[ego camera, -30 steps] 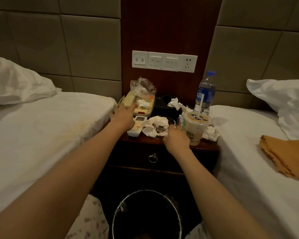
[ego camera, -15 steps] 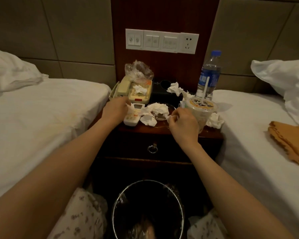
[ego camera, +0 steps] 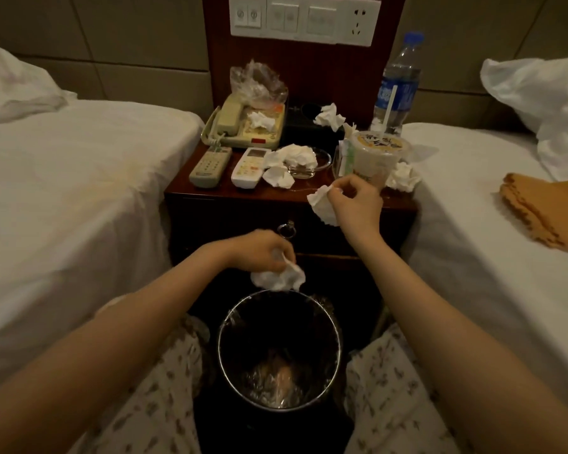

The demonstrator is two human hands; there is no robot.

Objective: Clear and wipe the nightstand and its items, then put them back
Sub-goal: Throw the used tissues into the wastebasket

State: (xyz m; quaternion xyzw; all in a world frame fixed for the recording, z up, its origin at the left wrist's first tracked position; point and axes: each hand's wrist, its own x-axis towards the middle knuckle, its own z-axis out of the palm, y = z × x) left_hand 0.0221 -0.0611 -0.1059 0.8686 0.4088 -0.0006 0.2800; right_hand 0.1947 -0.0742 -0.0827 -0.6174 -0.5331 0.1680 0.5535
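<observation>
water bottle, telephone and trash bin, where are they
water bottle (ego camera: 396, 91): head view, on its blue label
telephone (ego camera: 229, 115): head view, on the handset
trash bin (ego camera: 339, 344): head view, on the right side of its rim

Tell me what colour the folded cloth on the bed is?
The cloth is orange-brown; head view.

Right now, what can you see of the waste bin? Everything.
The waste bin is round and dark with a shiny metal rim, lined with a crinkled clear plastic liner folded over the rim. It stands upright on the floor before the nightstand, between the person's legs. Something pale lies at the bottom. The left hand holds a crumpled tissue over its far rim.
</observation>
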